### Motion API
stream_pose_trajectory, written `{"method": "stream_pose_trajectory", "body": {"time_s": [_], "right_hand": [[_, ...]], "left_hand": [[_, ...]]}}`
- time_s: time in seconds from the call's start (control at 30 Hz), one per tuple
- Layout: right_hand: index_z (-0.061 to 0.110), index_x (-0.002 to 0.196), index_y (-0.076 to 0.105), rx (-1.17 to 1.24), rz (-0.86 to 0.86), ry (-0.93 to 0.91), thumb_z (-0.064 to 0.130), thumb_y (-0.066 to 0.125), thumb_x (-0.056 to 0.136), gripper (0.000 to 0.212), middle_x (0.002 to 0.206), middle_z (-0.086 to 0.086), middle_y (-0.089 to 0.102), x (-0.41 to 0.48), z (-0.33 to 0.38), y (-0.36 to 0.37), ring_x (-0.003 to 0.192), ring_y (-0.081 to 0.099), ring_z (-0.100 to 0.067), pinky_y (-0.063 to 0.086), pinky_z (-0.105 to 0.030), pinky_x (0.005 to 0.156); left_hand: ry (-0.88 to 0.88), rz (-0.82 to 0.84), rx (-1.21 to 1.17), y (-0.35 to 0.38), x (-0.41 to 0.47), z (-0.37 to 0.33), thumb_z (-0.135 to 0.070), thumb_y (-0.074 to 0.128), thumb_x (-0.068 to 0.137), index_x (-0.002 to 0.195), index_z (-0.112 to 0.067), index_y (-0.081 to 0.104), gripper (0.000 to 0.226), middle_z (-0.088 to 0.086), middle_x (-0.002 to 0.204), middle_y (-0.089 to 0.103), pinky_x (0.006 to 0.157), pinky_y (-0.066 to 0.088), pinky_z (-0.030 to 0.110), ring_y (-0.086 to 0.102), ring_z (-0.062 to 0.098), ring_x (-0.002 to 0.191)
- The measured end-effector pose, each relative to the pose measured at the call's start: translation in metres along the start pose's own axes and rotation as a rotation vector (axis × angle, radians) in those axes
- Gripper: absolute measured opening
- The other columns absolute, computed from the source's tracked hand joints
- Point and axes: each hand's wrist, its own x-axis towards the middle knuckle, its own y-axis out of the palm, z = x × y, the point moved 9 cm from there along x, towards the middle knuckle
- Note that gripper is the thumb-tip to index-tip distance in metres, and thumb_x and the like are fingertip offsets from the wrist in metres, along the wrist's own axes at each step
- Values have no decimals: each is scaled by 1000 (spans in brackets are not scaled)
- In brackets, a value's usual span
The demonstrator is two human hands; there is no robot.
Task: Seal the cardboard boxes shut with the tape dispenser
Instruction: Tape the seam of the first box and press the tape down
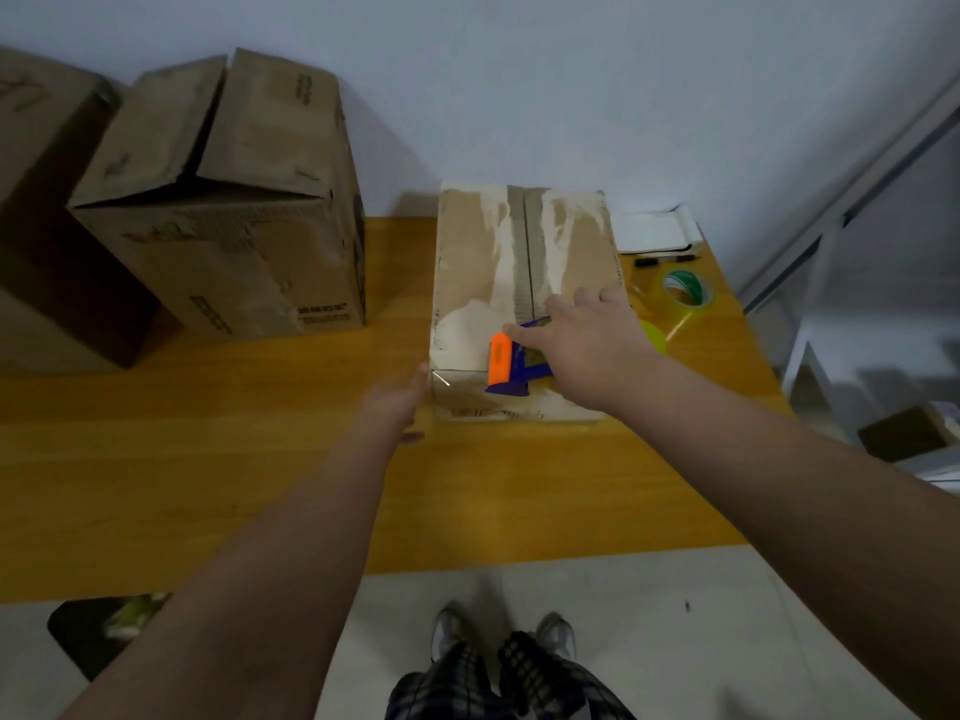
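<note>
A small cardboard box (519,252) lies on the wooden table (260,459) with its top flaps folded down and torn white patches along the centre seam. My right hand (587,345) grips a blue and orange tape dispenser (511,363) at the near edge of the box top, over the seam. My left hand (400,402) presses its straight fingers against the box's near left corner. A larger cardboard box (223,200) stands to the left with its top flaps partly raised.
A third, bigger box (47,200) fills the far left. A roll of clear tape with a green core (685,293) and a white pad (654,231) lie right of the small box, near the table's right edge. A wall stands behind the table.
</note>
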Motion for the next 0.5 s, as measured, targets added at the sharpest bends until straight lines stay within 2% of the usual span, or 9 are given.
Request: {"method": "stream_pose_trajectory", "body": {"time_s": [0.07, 0.1, 0.17, 0.2, 0.23, 0.3, 0.33, 0.43, 0.5], "right_hand": [[37, 148, 18, -4, 0, 2, 35, 54, 92, 66, 127, -10, 48, -1, 1, 0, 111, 47, -33, 36, -44, 87], [37, 148, 18, -3, -5, 1, 35, 54, 92, 66, 126, -10, 48, -1, 1, 0, 111, 47, -33, 36, -44, 86], [37, 147, 20, -3, -15, 1, 34, 54, 92, 65, 125, -10, 49, -2, 1, -1, 110, 47, -33, 36, -44, 85], [37, 147, 21, -4, -19, 3, 34, 55, 91, 65, 124, -10, 49, -2, 1, -1, 109, 47, -33, 36, -44, 84], [36, 147, 22, -5, -22, 6, 35, 55, 91, 65, 124, -10, 49, -2, 0, -1, 109, 47, -33, 36, -44, 83], [36, 146, 22, 2, -23, 11, 35, 57, 89, 66, 125, -11, 49, -2, 1, -1, 109, 47, -32, 36, -44, 82], [36, 146, 23, 8, -21, 10, 36, 57, 89, 67, 125, -11, 49, -2, 1, 0, 109, 47, -32, 36, -44, 82], [36, 146, 22, 13, -27, 9, 36, 58, 88, 68, 125, -11, 49, -3, 2, 2, 109, 47, -31, 37, -43, 81], [36, 147, 21, 13, -31, 4, 36, 58, 89, 68, 126, -11, 49, -3, 2, 2, 110, 47, -31, 37, -42, 82]], "left_hand": [[35, -78, 174, -12, 2, -1, -40, 61, 89, 134, -5, 45, 59, 13, 132, 49, 87, 50, 43, 50, 34, 117], [139, -165, 192, -18, 0, -10, -35, 58, 92, 133, -6, 47, 52, 14, 132, 50, 92, 48, 43, 51, 34, 117], [325, -227, -32, -21, -16, -30, -35, 48, 97, 117, -15, 61, 32, 10, 118, 61, 90, 48, 41, 57, 28, 108], [324, -165, -196, -12, -26, -33, -44, 43, 97, 109, -19, 63, 34, 7, 112, 64, 92, 49, 41, 59, 25, 105], [269, -81, -315, 0, -32, -32, -54, 37, 95, 111, -21, 62, 44, 5, 114, 64, 95, 47, 44, 59, 23, 107], [124, 37, -373, 24, -39, -20, -70, 26, 89, 134, -20, 50, 72, 6, 135, 53, 107, 35, 48, 48, 25, 124], [71, 85, -356, 31, -41, -13, -73, 21, 87, 141, -20, 41, 79, 6, 143, 45, 111, 27, 47, 39, 26, 132], [9, 313, -329, 45, -42, 3, -70, 12, 91, 148, -24, 28, 75, 5, 154, 28, 117, 12, 48, 22, 24, 142], [60, 295, -265, 34, -36, 4, -58, 22, 97, 146, -23, 33, 61, 6, 152, 31, 116, 17, 46, 25, 25, 141]]}}
